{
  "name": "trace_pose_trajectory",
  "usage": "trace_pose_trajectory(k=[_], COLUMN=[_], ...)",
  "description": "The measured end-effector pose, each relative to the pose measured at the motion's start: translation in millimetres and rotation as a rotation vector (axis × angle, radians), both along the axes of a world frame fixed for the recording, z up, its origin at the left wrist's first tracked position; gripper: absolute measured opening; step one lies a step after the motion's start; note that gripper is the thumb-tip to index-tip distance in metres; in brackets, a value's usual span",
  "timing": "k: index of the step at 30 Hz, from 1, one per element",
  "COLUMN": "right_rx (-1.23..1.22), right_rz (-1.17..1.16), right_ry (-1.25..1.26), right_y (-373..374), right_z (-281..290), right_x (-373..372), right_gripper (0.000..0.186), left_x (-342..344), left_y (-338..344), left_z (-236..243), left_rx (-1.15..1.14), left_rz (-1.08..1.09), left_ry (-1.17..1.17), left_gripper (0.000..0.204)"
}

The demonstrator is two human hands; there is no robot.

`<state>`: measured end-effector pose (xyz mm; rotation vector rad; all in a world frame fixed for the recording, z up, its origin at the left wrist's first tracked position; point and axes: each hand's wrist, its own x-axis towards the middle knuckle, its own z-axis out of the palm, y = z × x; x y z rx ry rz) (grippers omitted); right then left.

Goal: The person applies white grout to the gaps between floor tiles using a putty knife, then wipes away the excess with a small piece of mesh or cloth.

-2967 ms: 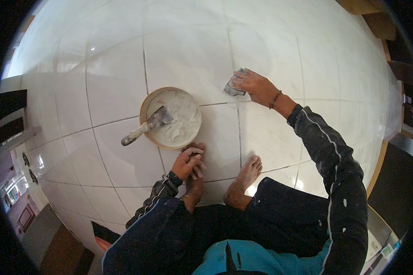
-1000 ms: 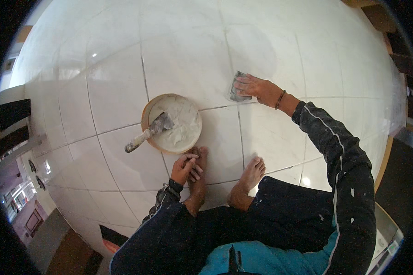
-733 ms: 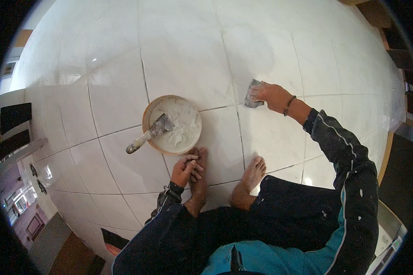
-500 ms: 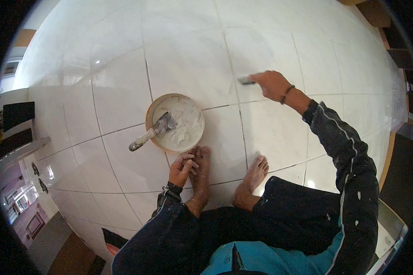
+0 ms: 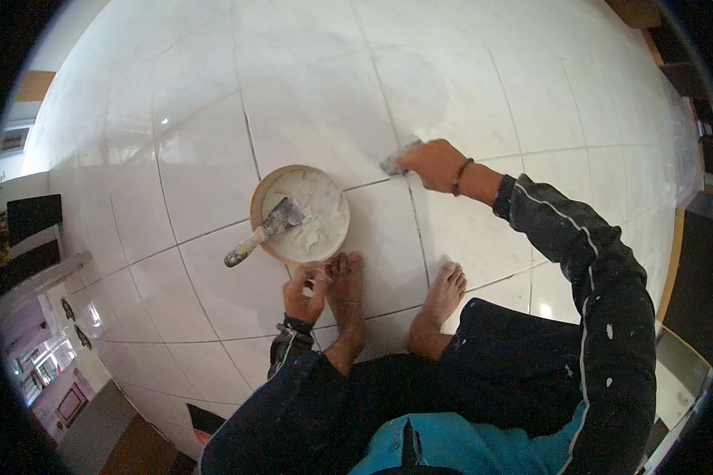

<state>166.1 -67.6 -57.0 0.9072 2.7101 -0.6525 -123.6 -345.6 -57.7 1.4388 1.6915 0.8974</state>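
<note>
My right hand grips a grey, flat pad-like tool against the white tiled floor along a grout line; motion blurs it. Left of it stands a round tub of white paste with a pale, worn rim. A putty knife rests in it, its smeared handle sticking out over the lower-left edge. My left hand hangs just below the tub, beside my bare left foot, its fingers smeared by motion. My bare right foot is flat on the tiles to the right.
Black panels on a grey ledge line the left edge, near a pale doorway and brown boards. At the right edge are a dark surface with a tan border, brown furniture and a pale framed object low down.
Since half a second ago my right hand has moved down and left with the pad. My left hand has shifted slightly and its fingers now blur. The tub and knife have not moved on the floor.
</note>
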Motion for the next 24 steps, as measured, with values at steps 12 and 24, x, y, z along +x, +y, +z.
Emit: trace_pose_trajectory(k=[12,24], right_rx=[-0.378,-0.912], right_rz=[-0.416,-1.008], right_ry=[0.324,0.436], right_y=[-3,-19], right_z=[17,33], right_x=[88,99], right_gripper=[0.041,0.045], left_x=[-115,-117], left_y=[45,52], left_z=[18,11], left_rx=[-0.130,-0.471], left_rz=[0.032,-0.062], left_ry=[0.742,0.306], left_gripper=[0.034,0.061])
